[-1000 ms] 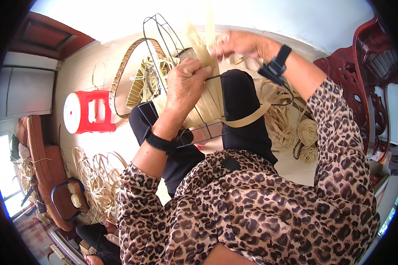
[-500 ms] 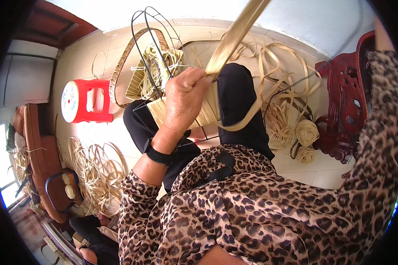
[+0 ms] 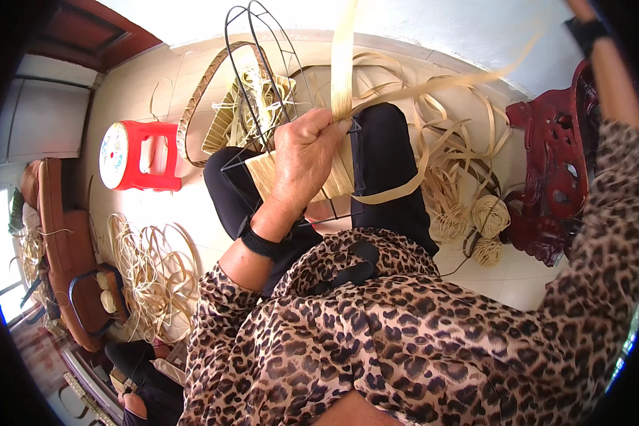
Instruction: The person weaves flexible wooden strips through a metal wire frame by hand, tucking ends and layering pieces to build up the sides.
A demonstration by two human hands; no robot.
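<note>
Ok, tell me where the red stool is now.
In the head view, the red stool is on the tiled floor at the picture's left, between the grey cabinet and the woven basket.

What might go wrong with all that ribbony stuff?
If the left hand loosens its grip, the flat, pale-yellow strips standing up from it might slip and go slack. The long, curved tan strip draped across the person's black-trousered right leg could snag on the black wire frame. And the messy heap of thin cream strips on the floor at left might knot if tugged.
</note>
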